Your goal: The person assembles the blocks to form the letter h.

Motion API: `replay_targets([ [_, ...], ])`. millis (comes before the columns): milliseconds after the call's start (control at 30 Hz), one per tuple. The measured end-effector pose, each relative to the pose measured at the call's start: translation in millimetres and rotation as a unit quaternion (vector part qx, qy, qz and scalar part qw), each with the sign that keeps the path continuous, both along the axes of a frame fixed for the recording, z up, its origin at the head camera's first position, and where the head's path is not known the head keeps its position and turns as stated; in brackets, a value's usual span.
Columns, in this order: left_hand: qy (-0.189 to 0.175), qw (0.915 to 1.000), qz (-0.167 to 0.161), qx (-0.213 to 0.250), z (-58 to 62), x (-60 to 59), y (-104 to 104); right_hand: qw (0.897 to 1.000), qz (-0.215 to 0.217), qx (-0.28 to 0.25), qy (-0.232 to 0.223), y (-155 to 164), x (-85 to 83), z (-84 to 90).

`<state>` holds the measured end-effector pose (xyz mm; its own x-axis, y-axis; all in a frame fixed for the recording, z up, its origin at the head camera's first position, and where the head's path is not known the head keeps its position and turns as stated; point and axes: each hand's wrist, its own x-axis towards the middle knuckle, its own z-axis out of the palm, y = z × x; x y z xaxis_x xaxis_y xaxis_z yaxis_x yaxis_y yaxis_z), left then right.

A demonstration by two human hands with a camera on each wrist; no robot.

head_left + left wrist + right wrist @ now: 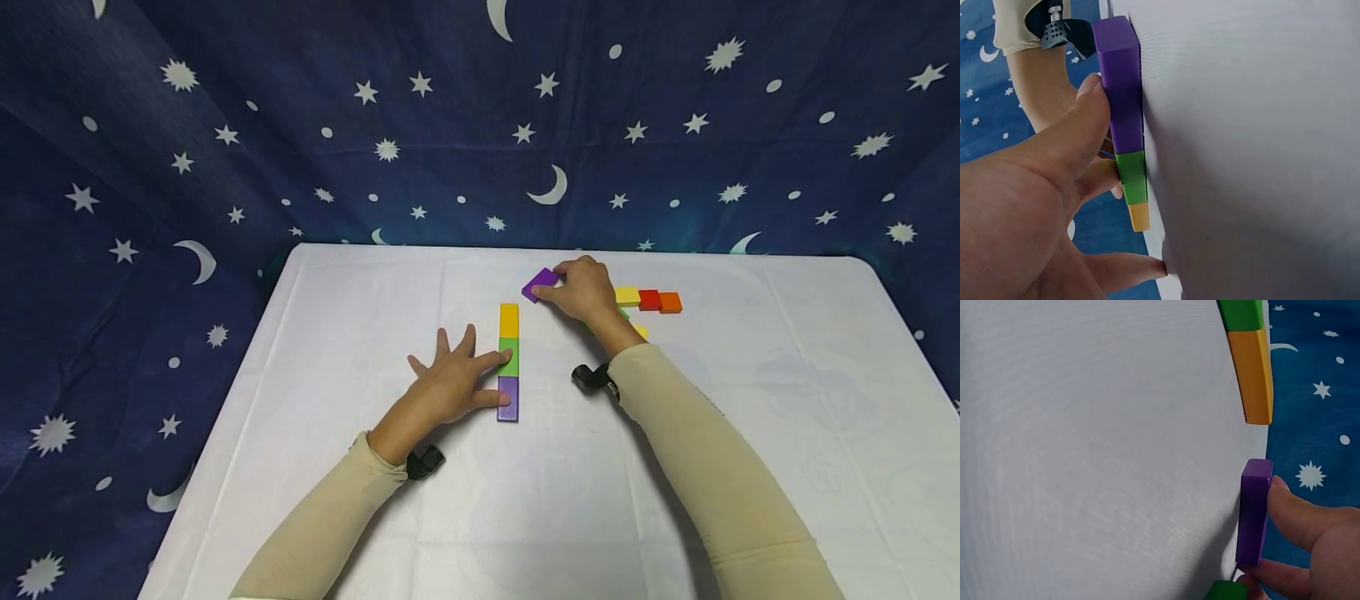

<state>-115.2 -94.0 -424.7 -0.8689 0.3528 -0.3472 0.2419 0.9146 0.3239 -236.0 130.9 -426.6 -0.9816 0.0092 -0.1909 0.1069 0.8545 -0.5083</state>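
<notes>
Beige sleeves (pixel 697 433); black wrist cameras (pixel 592 377) (both arms).

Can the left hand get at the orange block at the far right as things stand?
Probably not easily. The left hand rests against the purple-green-yellow row; the orange block lies beyond the right hand, whose forearm crosses the path.

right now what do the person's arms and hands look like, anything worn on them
Both arms wear long, close-fitting beige sleeves that end at the wrists; the left hand and right hand are bare, with no gloves or rings visible. A small black camera unit sits at each wrist: the left wrist camera and the right wrist camera.
</notes>
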Motion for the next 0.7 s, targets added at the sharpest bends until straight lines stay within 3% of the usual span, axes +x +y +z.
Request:
replay_targets([
  [233,0.003,1.0,-0.003,0.002,-0.5,0.2,-0.1,1.0,-0.012,-0.011,0.015,-2.6,2.9,-2.2],
  [700,0.006,1.0,-0.005,0.004,-0.4,0.6,-0.6,0.994,-0.009,-0.065,0.092,-10.2,9.0,-5.9],
])
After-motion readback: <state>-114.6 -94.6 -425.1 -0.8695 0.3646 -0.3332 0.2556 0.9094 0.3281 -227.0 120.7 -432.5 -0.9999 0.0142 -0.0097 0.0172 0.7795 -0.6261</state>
